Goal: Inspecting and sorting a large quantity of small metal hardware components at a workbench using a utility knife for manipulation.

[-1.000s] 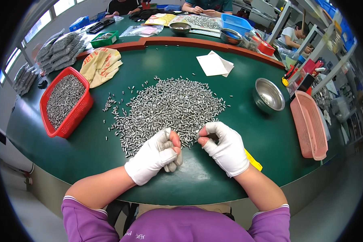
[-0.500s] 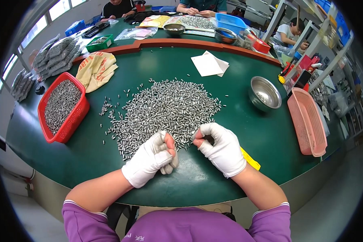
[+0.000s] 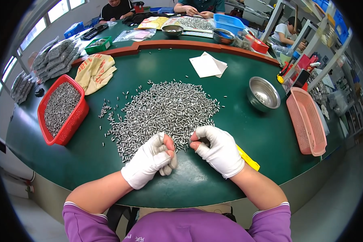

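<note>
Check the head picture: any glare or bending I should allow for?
Head view: pale glare on the green table between the left hand and right hand; head view: windows look washed out; head view: the table's edges bow, and black corners frame the picture.

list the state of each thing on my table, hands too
left hand: fingers curled, any hold hidden
right hand: thumb and finger seemingly pinching a small grey piece
metal pieces: loosely heaped, some strays
red basket: filled with similar pieces
metal bowl: open, some small bits at the bottom
pink basket: open-topped
cloth: crumpled
papers: overlapping
grey bags: stacked
</note>
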`<action>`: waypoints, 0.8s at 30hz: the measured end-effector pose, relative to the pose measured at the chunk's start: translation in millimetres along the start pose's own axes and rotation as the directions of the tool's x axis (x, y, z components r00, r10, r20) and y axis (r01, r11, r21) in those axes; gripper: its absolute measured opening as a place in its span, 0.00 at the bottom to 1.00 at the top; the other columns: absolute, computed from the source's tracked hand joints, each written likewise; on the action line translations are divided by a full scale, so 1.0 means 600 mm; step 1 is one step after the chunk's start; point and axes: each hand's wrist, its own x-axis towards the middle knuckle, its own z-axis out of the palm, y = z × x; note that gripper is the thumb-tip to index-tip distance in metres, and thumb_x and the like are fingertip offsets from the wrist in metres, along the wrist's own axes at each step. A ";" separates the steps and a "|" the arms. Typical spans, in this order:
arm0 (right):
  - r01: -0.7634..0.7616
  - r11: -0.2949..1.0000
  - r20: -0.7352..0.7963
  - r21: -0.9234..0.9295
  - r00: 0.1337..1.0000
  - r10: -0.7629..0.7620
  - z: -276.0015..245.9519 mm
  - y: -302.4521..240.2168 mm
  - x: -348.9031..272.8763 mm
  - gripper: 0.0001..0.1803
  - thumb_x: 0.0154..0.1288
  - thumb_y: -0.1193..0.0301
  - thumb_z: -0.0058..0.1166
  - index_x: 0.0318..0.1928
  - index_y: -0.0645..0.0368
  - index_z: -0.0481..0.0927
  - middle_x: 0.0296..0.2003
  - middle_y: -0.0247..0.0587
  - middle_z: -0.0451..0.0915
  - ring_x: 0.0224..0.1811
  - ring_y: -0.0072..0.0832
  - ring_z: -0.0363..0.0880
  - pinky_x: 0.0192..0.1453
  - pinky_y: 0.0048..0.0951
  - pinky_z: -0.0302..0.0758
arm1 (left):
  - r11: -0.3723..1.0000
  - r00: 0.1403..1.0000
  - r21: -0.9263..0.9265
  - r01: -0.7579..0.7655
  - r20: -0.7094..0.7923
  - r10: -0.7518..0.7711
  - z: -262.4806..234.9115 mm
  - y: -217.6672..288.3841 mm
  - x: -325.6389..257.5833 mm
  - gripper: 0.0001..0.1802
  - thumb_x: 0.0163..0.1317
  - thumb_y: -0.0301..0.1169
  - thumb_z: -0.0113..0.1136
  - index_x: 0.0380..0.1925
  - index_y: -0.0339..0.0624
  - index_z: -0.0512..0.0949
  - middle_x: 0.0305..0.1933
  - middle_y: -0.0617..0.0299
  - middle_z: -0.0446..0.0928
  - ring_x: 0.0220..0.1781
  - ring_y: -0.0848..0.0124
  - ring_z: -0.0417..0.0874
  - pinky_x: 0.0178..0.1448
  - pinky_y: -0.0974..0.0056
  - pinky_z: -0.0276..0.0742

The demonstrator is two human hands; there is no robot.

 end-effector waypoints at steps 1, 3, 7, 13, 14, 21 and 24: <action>0.006 1.000 0.003 0.000 1.000 -0.006 0.000 0.000 0.000 0.06 0.57 0.73 0.62 0.36 0.56 0.80 0.31 0.40 0.82 0.33 0.36 0.82 0.38 0.33 0.77 | 1.000 1.000 0.000 0.000 0.000 0.000 0.000 0.000 0.000 0.13 0.66 0.39 0.60 0.41 0.49 0.67 0.28 0.66 0.75 0.24 0.81 0.72 0.29 0.76 0.68; 0.007 1.000 0.005 0.000 1.000 -0.006 0.000 0.000 0.000 0.06 0.57 0.73 0.62 0.36 0.56 0.80 0.30 0.40 0.82 0.33 0.37 0.82 0.38 0.33 0.77 | 1.000 1.000 0.005 0.010 -0.004 -0.010 0.001 0.001 0.000 0.13 0.65 0.39 0.60 0.40 0.49 0.67 0.28 0.66 0.75 0.24 0.81 0.72 0.30 0.76 0.69; 0.008 1.000 0.008 0.003 1.000 -0.008 0.000 0.001 0.000 0.06 0.57 0.73 0.62 0.36 0.56 0.80 0.31 0.41 0.82 0.33 0.37 0.82 0.38 0.33 0.77 | 1.000 1.000 0.009 0.009 0.002 -0.009 0.000 0.001 -0.001 0.13 0.65 0.40 0.60 0.40 0.49 0.67 0.28 0.65 0.75 0.24 0.80 0.72 0.30 0.76 0.69; 0.006 1.000 0.010 0.023 1.000 -0.006 0.002 0.006 0.001 0.08 0.57 0.73 0.62 0.38 0.57 0.80 0.33 0.40 0.83 0.34 0.37 0.83 0.39 0.33 0.78 | 1.000 1.000 0.012 0.003 0.023 -0.003 0.001 0.003 -0.002 0.13 0.66 0.40 0.60 0.39 0.49 0.66 0.28 0.64 0.75 0.25 0.79 0.73 0.30 0.75 0.69; 0.006 1.000 0.011 0.023 1.000 -0.006 0.002 0.006 0.001 0.08 0.57 0.73 0.62 0.38 0.57 0.80 0.33 0.40 0.83 0.34 0.37 0.83 0.39 0.33 0.78 | 1.000 1.000 0.017 0.004 0.025 -0.004 0.001 0.003 -0.002 0.13 0.66 0.40 0.60 0.39 0.49 0.66 0.28 0.64 0.75 0.25 0.79 0.73 0.31 0.75 0.69; 0.017 1.000 0.014 0.010 1.000 -0.017 0.003 0.007 0.001 0.09 0.57 0.73 0.63 0.39 0.57 0.80 0.33 0.41 0.83 0.34 0.37 0.83 0.39 0.33 0.78 | 0.999 0.999 0.034 0.010 0.033 -0.011 0.002 0.005 -0.004 0.13 0.67 0.40 0.59 0.39 0.50 0.66 0.28 0.64 0.75 0.25 0.80 0.73 0.30 0.75 0.69; 0.021 1.000 0.012 0.012 1.000 -0.021 0.003 0.007 0.001 0.09 0.57 0.73 0.63 0.39 0.57 0.80 0.33 0.41 0.83 0.34 0.37 0.83 0.39 0.33 0.78 | 0.999 1.000 0.035 0.009 0.030 -0.010 0.002 0.004 -0.003 0.14 0.66 0.40 0.60 0.38 0.50 0.65 0.28 0.64 0.75 0.25 0.80 0.73 0.30 0.76 0.69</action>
